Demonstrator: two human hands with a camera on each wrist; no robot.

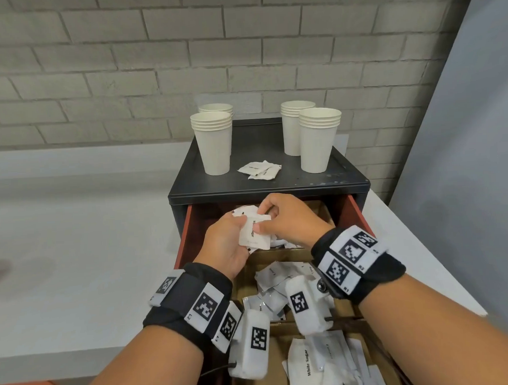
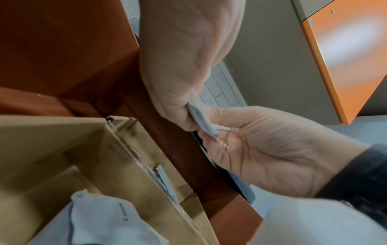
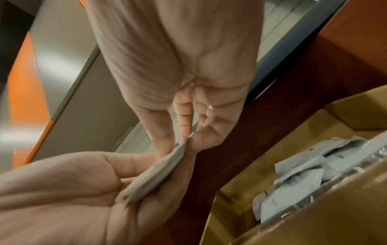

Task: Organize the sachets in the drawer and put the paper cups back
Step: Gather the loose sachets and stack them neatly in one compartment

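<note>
**Squaring a small stack of sachets over the open drawer**

Best done by keeping the stack of sachets [image 1: 254, 232] pinched flat, edges tapped level, printed sides matched, then lowered into the cardboard compartment [image 1: 291, 250] holding the same kind. Worth reading the label first: "Sugar" shows on the top packet. Easy to fan or drop thin packets if the pinch loosens.

Left hand [image 1: 224, 244] palm-up over the rear of the drawer [image 1: 182, 240], grip curled under the stack. Right hand [image 1: 289, 220] alongside, touching it, thumb and fingertips nipping the stack's upper edge. Both wrists level, just above the drawer.

Yet to handle: two loose sachets [image 1: 260, 170] on the cabinet top [image 1: 275, 182], between four stacks of paper cups [image 1: 213, 143].
</note>
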